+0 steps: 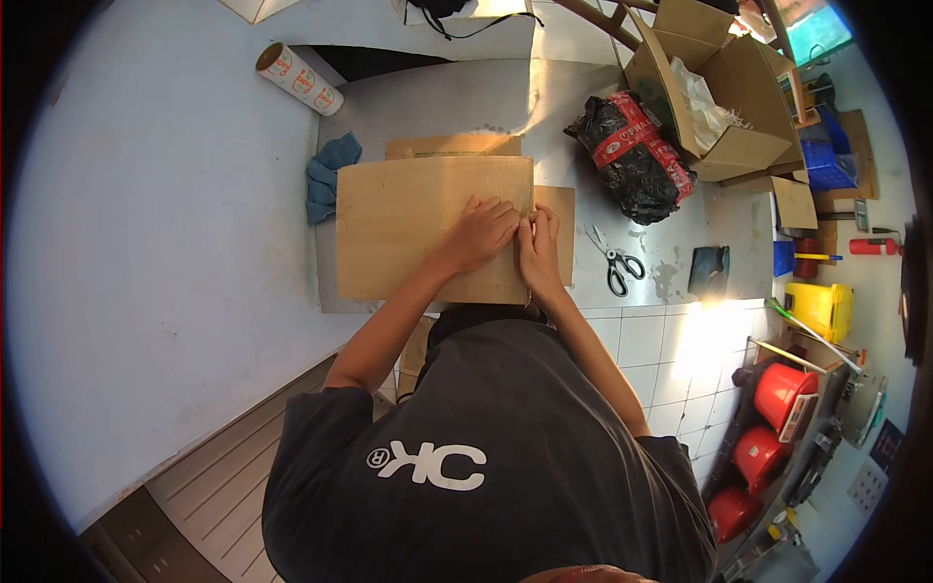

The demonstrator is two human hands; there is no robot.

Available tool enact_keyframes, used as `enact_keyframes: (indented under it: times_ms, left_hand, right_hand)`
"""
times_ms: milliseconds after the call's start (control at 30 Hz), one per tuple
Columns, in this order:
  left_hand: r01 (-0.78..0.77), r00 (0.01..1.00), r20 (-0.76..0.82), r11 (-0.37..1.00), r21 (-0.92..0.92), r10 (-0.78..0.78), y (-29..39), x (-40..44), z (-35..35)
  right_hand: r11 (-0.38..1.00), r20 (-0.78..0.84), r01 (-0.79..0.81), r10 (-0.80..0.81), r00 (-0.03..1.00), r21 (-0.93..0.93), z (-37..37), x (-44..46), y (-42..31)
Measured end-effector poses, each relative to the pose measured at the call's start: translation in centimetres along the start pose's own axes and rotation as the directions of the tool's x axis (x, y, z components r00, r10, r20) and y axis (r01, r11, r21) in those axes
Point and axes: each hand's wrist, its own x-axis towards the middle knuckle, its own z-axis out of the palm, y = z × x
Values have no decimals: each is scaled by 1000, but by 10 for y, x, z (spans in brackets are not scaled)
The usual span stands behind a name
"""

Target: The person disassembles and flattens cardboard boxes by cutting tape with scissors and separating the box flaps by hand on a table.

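Observation:
A brown cardboard box [408, 219] lies on the metal table [680, 253], with flaps sticking out at its far side and its right side. My left hand [486, 231] rests on top near the right edge, its fingers bent together. Right beside it, my right hand [539, 238] is at the box's right edge, over the side flap [559, 219], its fingers bent. Whatever the fingertips hold is too small to make out. Black-handled scissors [615, 265] lie to the right of the box.
A black parcel with red tape [637, 155] and an open carton [714, 107] stand at the back right. At the left are a blue cloth [332, 177] and a printed roll [301, 80]. A dark folded piece [709, 270] lies near the table's right end. Red tubs [782, 389] stand beyond.

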Motion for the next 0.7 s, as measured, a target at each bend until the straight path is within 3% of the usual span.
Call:
enact_keyframes:
  times_ms: [200,300,500,567,700]
  left_hand:
    - [28,999,36,998,-62,-26,1,5,-4]
    - [154,987,78,976,-152,-143,2,8,-3]
    - [125,988,-78,986,-109,-133,-10,4,3]
    - [276,904,-293,949,-155,-311,-25,-5,-6]
    - [320,936,-133,946,-58,-325,-10,-33,-39]
  right_hand:
    - [989,14,105,-107,994,101,3,1,19]
    - [991,-6,96,-96,995,93,4,4,25]
    - [987,-58,80,-73,996,139,7,4,28]
    - [985,-70,67,-57,996,157,7,4,28]
    - [995,-79,56,-49,996,87,6,9,34]
